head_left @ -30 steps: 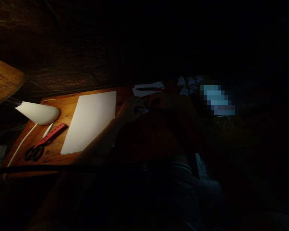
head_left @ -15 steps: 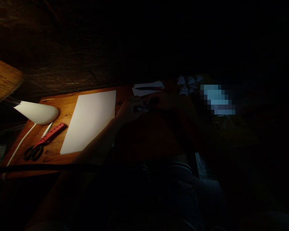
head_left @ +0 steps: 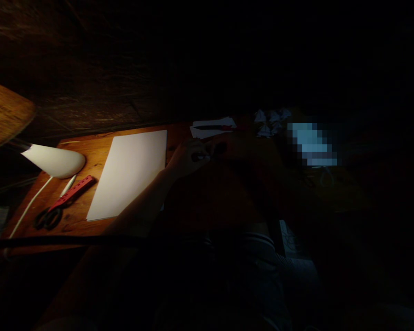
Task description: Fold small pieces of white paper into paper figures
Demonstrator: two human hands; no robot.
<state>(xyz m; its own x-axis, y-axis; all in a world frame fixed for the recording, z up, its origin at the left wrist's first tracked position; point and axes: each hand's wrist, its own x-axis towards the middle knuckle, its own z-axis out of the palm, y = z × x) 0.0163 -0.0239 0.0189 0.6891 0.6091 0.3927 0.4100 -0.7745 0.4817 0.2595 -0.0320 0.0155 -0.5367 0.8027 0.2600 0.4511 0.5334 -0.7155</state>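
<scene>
Near the middle of the wooden table, my left hand (head_left: 188, 154) is closed, its fingers pinching a small piece of folded white paper (head_left: 203, 157). My right hand (head_left: 229, 145) meets it from the right, in deep shadow; its fingertips appear closed at the same paper, though their outline is faint. Just beyond the hands, a knife (head_left: 210, 127) with a dark blade and reddish handle lies on some white paper slips (head_left: 207, 134). Left of my hands rests a stack of white paper sheets (head_left: 131, 170), with my left forearm over its lower right corner.
A white desk lamp (head_left: 55, 161) lights the left side, beside scissors (head_left: 71, 195) with a red blade cover and a white pen (head_left: 68, 185). Several small folded paper pieces (head_left: 264, 131) stand at the back right, next to a blurred glowing screen (head_left: 312, 142). A dark cable (head_left: 55, 241) crosses the front.
My right hand has shifted slightly and looks darker, while the small paper between the hands has turned a little. Everything else on the table stays put.
</scene>
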